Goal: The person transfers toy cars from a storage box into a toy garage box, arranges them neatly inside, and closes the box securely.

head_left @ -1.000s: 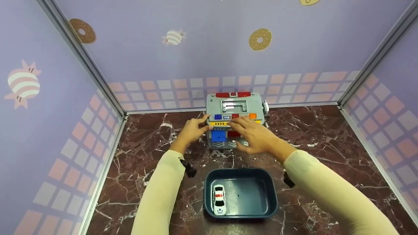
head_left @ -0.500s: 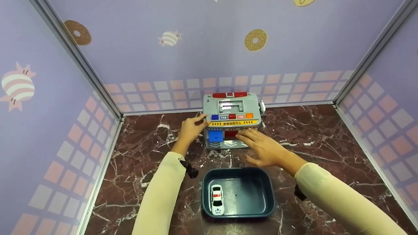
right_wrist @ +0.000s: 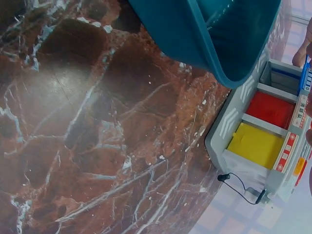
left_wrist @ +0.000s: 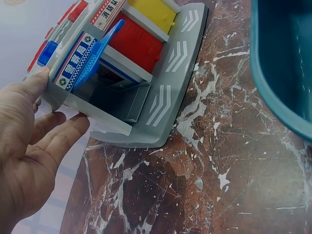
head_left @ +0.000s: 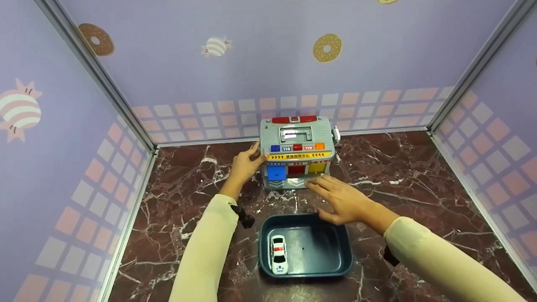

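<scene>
A grey toy garage stands against the back wall. Its blue door is swung up; the red door and yellow door are down. My left hand holds the garage's left front corner, thumb at the roof edge and fingers against the side. Over the back right rim of a dark teal bin hovers my right hand, fingers loosely bent and holding nothing. A white toy police car lies along the bin's left side.
The dark red marbled tabletop is bounded by purple printed walls at the back and sides. A small black corded piece hangs at the garage's right side.
My right hand has moved off the garage's front, toward me and slightly right, uncovering the yellow door. The left hand stays at the garage's left corner.
</scene>
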A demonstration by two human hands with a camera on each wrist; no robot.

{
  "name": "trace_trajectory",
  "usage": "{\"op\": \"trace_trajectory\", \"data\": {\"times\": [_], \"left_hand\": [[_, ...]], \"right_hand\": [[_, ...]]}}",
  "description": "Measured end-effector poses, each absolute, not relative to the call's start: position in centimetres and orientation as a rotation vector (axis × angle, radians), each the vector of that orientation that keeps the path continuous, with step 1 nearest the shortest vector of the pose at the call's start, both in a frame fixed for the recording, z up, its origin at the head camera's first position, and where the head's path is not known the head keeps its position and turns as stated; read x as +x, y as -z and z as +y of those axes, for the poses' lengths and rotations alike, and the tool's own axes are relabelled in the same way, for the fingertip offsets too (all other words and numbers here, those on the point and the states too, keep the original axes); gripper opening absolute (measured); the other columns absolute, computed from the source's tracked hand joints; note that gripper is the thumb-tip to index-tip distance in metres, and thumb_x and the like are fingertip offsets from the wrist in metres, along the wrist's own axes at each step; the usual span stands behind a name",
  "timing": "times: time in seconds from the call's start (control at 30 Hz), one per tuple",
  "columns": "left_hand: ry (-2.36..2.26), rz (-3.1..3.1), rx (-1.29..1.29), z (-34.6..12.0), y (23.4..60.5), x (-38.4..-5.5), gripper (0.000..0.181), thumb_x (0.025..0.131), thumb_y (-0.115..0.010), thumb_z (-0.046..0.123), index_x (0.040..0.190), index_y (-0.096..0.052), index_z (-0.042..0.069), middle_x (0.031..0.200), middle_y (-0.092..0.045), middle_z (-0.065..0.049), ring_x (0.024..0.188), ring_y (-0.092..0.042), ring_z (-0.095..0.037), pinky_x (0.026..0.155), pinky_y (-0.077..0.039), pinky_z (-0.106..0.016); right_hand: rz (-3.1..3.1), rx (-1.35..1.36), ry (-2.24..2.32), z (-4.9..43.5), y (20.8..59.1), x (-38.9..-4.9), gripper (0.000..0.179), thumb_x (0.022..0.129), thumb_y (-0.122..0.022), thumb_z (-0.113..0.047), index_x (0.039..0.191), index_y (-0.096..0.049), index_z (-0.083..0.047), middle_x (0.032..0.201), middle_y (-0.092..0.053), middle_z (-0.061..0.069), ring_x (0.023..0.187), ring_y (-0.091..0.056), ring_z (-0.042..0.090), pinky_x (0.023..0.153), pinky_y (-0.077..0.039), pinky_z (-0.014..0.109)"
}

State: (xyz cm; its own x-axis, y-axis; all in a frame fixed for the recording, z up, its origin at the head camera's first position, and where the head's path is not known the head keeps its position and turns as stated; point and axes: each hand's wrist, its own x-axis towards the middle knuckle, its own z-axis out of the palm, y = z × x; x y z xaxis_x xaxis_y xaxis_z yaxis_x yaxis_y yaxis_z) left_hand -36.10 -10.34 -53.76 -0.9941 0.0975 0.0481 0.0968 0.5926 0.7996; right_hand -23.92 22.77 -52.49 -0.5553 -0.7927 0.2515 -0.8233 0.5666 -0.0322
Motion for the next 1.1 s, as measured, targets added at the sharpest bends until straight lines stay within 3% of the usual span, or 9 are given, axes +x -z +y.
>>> {"op": "trace_trajectory", "data": {"times": [0.33,0.6,0.83,1.1], "left_hand": [[-1.355,2.795,0.187,-10.4,53.6,-36.3,0.075,0.107,-0.070,0.056,0.167,-0.049,0.016,0.170,-0.048,-0.012,0.158,-0.049,-0.042,0.132,-0.042,-0.056],[-1.267,2.840,0.278,-10.5,53.3,-36.4,0.075,0.109,-0.066,0.057,0.166,-0.048,0.012,0.167,-0.049,-0.020,0.153,-0.054,-0.043,0.129,-0.045,-0.056],[-1.185,2.787,0.275,-10.8,53.0,-36.3,0.079,0.110,-0.060,0.061,0.172,-0.038,0.017,0.171,-0.043,-0.020,0.157,-0.049,-0.046,0.132,-0.040,-0.059],[-1.150,2.727,0.246,-11.2,53.1,-36.2,0.083,0.110,-0.054,0.067,0.176,-0.028,0.024,0.177,-0.037,-0.017,0.162,-0.040,-0.048,0.135,-0.034,-0.063]], "right_hand": [[-2.606,1.428,-0.208,21.0,53.1,-22.4,0.079,0.099,-0.075,-0.047,0.160,-0.054,-0.002,0.156,-0.062,0.019,0.144,-0.061,0.043,0.127,-0.047,0.059],[-2.608,1.447,-0.148,19.7,53.8,-20.9,0.088,0.097,-0.075,-0.061,0.161,-0.053,-0.005,0.154,-0.063,0.017,0.142,-0.064,0.038,0.125,-0.050,0.056],[-2.573,1.508,-0.117,18.3,54.7,-19.8,0.089,0.099,-0.068,-0.069,0.158,-0.057,-0.004,0.151,-0.065,0.015,0.139,-0.066,0.034,0.124,-0.052,0.052],[-2.536,1.529,-0.136,17.4,55.5,-19.3,0.086,0.098,-0.071,-0.066,0.156,-0.058,-0.004,0.149,-0.066,0.016,0.134,-0.068,0.033,0.120,-0.056,0.050]]}}
